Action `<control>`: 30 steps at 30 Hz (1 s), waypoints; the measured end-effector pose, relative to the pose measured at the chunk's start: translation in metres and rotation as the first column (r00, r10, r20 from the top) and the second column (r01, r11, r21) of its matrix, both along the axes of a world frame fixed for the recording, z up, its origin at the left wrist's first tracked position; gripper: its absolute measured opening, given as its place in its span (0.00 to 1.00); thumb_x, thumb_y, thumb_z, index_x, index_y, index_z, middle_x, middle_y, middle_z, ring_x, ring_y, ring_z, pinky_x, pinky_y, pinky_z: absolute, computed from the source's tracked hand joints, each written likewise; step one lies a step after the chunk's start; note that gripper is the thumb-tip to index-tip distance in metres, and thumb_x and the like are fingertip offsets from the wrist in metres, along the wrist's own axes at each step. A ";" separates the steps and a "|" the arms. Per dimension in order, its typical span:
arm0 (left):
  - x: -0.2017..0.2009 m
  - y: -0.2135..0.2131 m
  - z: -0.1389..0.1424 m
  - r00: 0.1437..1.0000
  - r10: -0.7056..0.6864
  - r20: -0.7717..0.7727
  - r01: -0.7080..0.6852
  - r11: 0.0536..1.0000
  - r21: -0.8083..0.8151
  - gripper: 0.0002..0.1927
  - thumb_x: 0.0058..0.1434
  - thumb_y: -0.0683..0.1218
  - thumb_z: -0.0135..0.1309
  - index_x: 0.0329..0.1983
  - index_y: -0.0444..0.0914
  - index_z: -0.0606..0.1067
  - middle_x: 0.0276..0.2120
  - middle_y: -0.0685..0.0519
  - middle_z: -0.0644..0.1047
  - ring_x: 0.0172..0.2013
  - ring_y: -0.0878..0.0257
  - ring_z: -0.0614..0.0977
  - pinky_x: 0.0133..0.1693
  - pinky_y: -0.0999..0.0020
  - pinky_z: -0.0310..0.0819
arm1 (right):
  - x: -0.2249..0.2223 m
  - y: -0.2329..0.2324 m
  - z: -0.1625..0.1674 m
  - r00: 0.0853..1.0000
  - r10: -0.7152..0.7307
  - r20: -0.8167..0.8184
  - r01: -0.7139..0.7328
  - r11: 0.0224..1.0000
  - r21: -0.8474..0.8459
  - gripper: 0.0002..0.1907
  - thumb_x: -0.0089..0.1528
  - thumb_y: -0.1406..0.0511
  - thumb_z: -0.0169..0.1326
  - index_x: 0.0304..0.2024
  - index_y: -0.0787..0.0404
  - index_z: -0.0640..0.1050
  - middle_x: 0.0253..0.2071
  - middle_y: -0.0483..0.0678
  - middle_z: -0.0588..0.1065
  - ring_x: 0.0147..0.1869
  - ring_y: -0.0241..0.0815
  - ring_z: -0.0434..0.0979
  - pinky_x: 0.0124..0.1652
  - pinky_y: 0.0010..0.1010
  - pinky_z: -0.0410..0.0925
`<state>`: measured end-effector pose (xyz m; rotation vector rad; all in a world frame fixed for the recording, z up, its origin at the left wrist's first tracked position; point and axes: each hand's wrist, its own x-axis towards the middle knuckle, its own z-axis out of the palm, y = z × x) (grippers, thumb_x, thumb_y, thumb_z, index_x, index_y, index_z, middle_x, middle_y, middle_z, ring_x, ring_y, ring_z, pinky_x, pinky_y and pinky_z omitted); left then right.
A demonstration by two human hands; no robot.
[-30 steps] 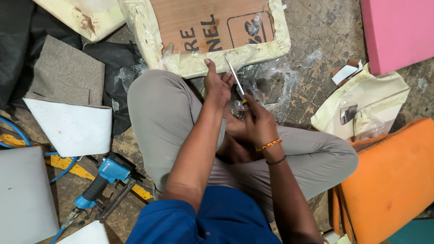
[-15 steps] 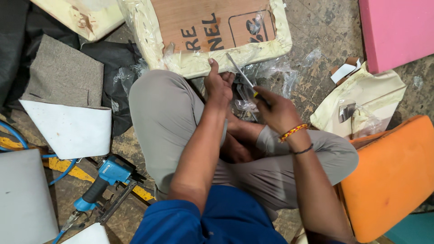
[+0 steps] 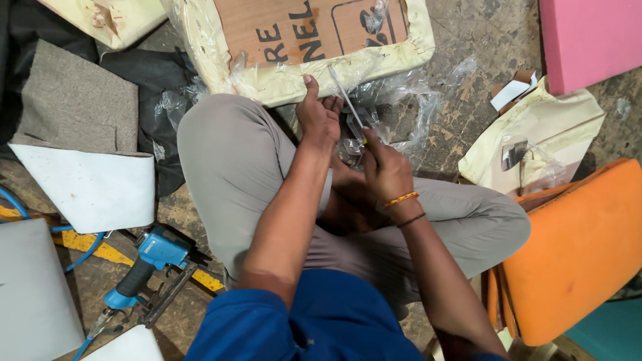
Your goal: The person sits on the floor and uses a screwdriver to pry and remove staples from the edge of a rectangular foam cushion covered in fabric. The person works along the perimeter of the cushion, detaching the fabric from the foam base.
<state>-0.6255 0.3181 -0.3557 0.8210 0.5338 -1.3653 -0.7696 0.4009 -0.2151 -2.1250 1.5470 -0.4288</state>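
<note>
Down on the floor, we sit cross-legged with the biggest piece straight ahead: a cream foam cushion (image 3: 294, 73) backed with brown cardboard, its near edge propped against our left knee, which seems to keep that edge within easy reach. To our right an orange seat pad (image 3: 575, 247) leans off to the side, and a pink foam block (image 3: 592, 37) fills the top right corner. Left of us lie a grey fabric piece (image 3: 73, 107) over a white panel (image 3: 87, 187), and a blue pneumatic stapler (image 3: 150, 257) on its hose, parked well clear of our legs. Crumpled clear plastic wrap (image 3: 408, 100) spreads just beyond our hands.

Our left hand (image 3: 317, 117) presses on the cushion's lower edge, thumb up against the foam, apparently steadying it. Our right hand (image 3: 384, 167) is closed around the handle of a screwdriver (image 3: 348, 103), close beside the left hand but not gripping the same thing. The tool sits between the two hands, above our shins. Its long axis runs diagonally, handle low and near us, thin metal shaft pointing up and to the left so the tip meets the cushion's edge; that slant looks suited to prying along the edge.
</note>
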 end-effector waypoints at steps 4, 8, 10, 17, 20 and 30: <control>0.000 0.001 0.001 0.999 -0.012 0.038 0.013 1.000 -0.027 0.25 0.66 0.58 0.56 0.53 0.33 0.72 0.38 0.48 0.79 0.33 0.58 0.81 0.33 0.65 0.78 | -0.020 -0.012 -0.004 0.634 -0.707 0.313 0.094 0.471 0.877 0.24 0.66 0.59 0.57 0.66 0.51 0.74 0.28 0.48 0.74 0.23 0.42 0.68 0.24 0.37 0.58; -0.003 0.000 0.002 1.000 0.015 0.019 -0.016 1.000 0.021 0.24 0.65 0.57 0.55 0.53 0.34 0.72 0.40 0.48 0.79 0.35 0.57 0.83 0.35 0.64 0.80 | -0.017 -0.026 0.011 0.838 -0.503 0.212 0.112 0.539 0.835 0.19 0.68 0.55 0.52 0.56 0.59 0.76 0.27 0.46 0.77 0.23 0.37 0.75 0.24 0.30 0.66; -0.003 0.001 0.002 0.999 0.021 0.032 -0.022 0.999 0.041 0.24 0.65 0.57 0.55 0.54 0.35 0.72 0.41 0.48 0.79 0.35 0.57 0.83 0.35 0.64 0.81 | -0.011 -0.030 0.024 0.997 -0.059 -0.046 0.073 0.894 0.443 0.18 0.69 0.55 0.52 0.51 0.63 0.76 0.28 0.48 0.79 0.28 0.36 0.80 0.30 0.30 0.70; -0.003 0.000 0.005 0.999 0.013 0.050 -0.016 0.998 0.055 0.24 0.66 0.57 0.55 0.56 0.36 0.71 0.42 0.48 0.78 0.35 0.57 0.82 0.36 0.63 0.80 | 0.005 -0.042 0.051 0.954 -0.296 0.037 0.179 0.667 0.723 0.18 0.66 0.55 0.53 0.51 0.60 0.74 0.20 0.48 0.73 0.19 0.37 0.74 0.21 0.30 0.67; -0.002 0.000 0.006 0.998 0.031 0.055 -0.033 0.999 0.039 0.24 0.66 0.56 0.56 0.56 0.36 0.70 0.43 0.47 0.78 0.37 0.56 0.82 0.37 0.62 0.81 | 0.003 -0.048 0.042 0.939 -0.340 0.056 0.170 0.598 0.784 0.17 0.69 0.55 0.53 0.45 0.63 0.75 0.20 0.50 0.71 0.18 0.40 0.70 0.20 0.34 0.63; -0.001 0.002 0.005 0.997 0.081 0.006 -0.081 0.996 -0.042 0.26 0.68 0.56 0.55 0.60 0.33 0.68 0.47 0.47 0.77 0.40 0.55 0.82 0.41 0.58 0.80 | -0.007 -0.031 -0.038 0.901 -0.003 -0.434 0.042 0.996 0.079 0.17 0.67 0.56 0.55 0.50 0.59 0.70 0.32 0.59 0.79 0.33 0.66 0.79 0.30 0.55 0.69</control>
